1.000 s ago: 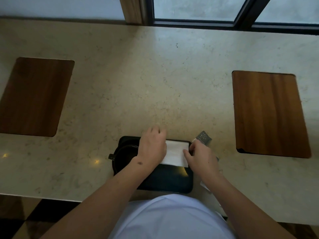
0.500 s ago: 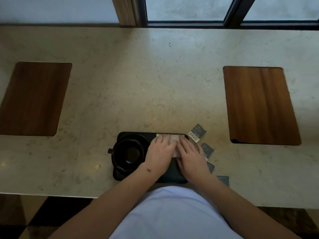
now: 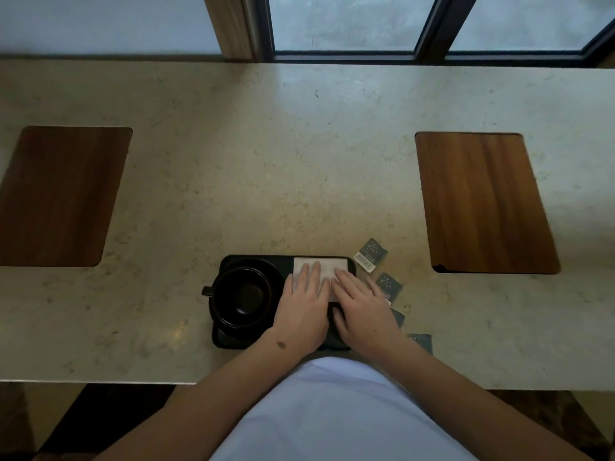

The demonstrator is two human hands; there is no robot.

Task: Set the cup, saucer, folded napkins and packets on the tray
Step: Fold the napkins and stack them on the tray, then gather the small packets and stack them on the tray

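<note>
Both my left hand (image 3: pixel 304 304) and right hand (image 3: pixel 362 306) press flat, fingers straight, on the folded napkin (image 3: pixel 319 266) at the tray's (image 3: pixel 229 342) far right, beside cup (image 3: pixel 241 296) on what looks like its saucer (image 3: pixel 279 277). Next: gather the packets (image 3: pixel 370 253) from the counter (image 3: pixel 299 161).

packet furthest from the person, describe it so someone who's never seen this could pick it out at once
Find the black tray near the front edge of the stone counter, with the cup on its left. Just off the tray's far right corner lies a small dark packet, tilted, on the bare counter. Unlike the other packets nearer the person, it shows a white band and is touched by neither hand.
</note>
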